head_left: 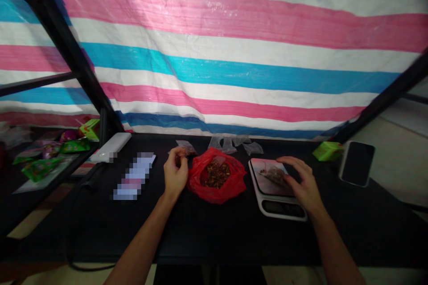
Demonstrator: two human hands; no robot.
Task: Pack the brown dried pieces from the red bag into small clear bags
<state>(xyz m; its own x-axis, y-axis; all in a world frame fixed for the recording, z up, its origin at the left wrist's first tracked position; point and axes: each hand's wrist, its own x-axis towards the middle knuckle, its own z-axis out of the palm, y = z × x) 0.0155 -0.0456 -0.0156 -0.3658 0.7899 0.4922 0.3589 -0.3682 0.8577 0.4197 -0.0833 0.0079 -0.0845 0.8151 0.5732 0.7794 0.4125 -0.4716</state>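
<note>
A red plastic bag [197,182] stands with its mouth spread, and small brown, dried-looking pieces [217,173] fill its middle. To its left, my left hand [176,173] has its fingers pinched together; what they hold is hard to make out. Just behind those fingertips lies a small clear plastic bag [187,147] with brownish contents. On the right, a white kitchen scale [259,187] carries another small clear bag with brown pieces [276,174]. My right hand [304,182] is over the scale's right side, thumb and fingers apart, the thumb at the edge of that bag.
Several small clear bags [229,144] lie along the table's back edge. A phone [135,176] and a white oblong device [112,147] are on the left. A green box [328,151] and an upright dark-screened phone [357,163] stand at right. Striped sheeting [234,71] hangs behind.
</note>
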